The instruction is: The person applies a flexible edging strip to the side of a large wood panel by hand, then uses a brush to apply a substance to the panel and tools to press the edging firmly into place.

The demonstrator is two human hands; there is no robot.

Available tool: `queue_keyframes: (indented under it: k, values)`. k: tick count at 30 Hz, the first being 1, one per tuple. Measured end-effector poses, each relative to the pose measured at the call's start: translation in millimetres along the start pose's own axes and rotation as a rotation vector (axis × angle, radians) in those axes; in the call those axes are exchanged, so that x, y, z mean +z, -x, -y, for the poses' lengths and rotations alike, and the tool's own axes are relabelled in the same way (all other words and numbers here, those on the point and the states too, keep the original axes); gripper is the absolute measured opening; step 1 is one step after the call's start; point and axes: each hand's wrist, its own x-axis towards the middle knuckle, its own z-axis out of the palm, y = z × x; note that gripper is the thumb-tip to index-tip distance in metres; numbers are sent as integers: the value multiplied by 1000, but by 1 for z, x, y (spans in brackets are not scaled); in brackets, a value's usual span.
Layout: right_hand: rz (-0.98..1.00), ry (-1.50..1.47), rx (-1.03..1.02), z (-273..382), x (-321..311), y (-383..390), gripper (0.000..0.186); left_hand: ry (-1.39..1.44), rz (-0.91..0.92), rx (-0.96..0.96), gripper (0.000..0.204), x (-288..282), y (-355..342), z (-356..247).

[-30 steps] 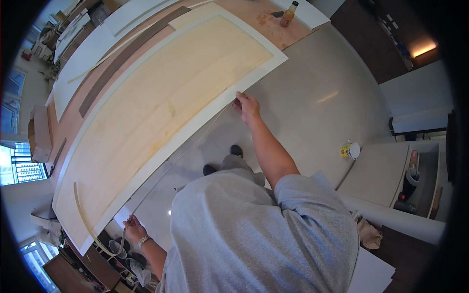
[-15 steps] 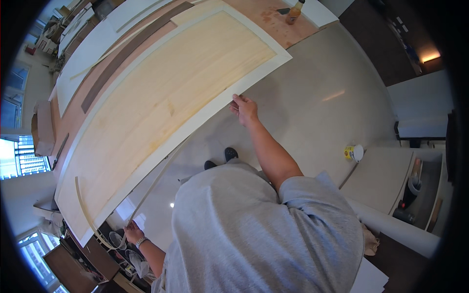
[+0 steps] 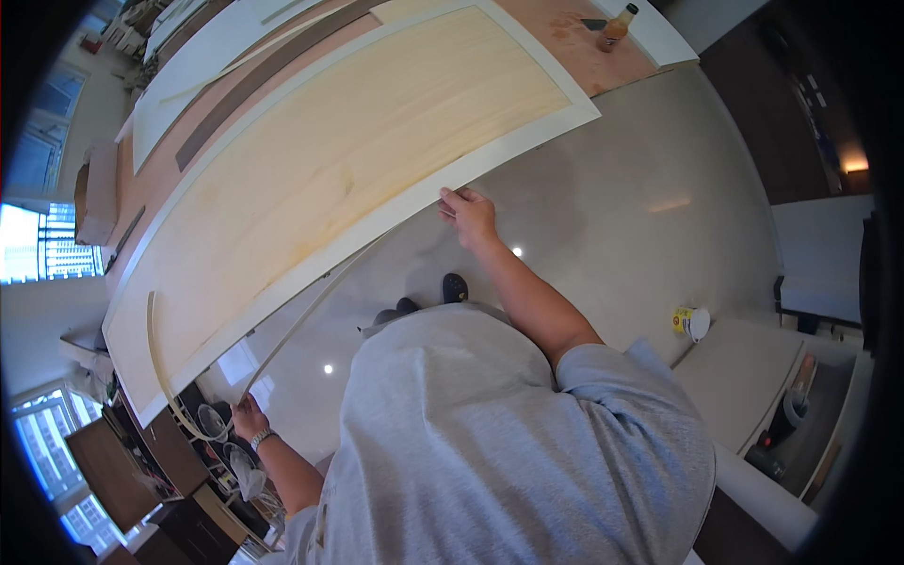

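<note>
Right hand has slid left along the panel's edge; the strip now bows

From the head view, the right hand (image 3: pixel 471 217) sits farther from the panel's right corner than in the earlier frame, and the thin strip, nearly straight a second ago, curves between the hands and meets the edge left of the right hand. The whole scene has also shifted, the bottle and the panel's right corner standing farther right.

The panel (image 3: pixel 358 160) is a large flat board of pale yellow, wood-like sheet with faint streaks and darker blotches, framed by a smooth white border (image 3: pixel 518 144); the fisheye lens bends its sides. It lies on a reddish-brown worktop (image 3: pixel 621 71), its near edge overhanging the floor.

The left hand (image 3: pixel 250 419), below a metal-banded watch (image 3: pixel 261 439), pinches the cream, ribbon-like strip (image 3: pixel 153 334), which is narrow and flexible. Beyond that hand it loops down and up again, its loose end over the panel's left part. The right hand's thumb rests at the white edge, fingers curled below; whether they clasp panel or strip, I cannot tell.

Behind the panel lies a long, straight grey-brown board (image 3: pixel 268 89). A glass-like bottle (image 3: pixel 616 28) of amber contents stands on the worktop near darker smudges. The floor (image 3: pixel 612 235) is grey and glossy.
</note>
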Motion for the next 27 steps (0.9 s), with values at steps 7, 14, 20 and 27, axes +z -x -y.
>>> queue_keyframes:
  k: [7,14,20,27]
  values:
    - [23,-38,61,-27,27,16,14,64,-138,-8,21,17,18,0]
    - [-28,-94,20,-55,63,42,11,90,-79,-93,27,25,30,0]
    - [-59,-126,-23,-72,69,40,11,55,-30,-106,30,33,24,-3]
    - [-46,-126,-40,-75,68,33,13,58,-14,-170,31,14,0,-15]
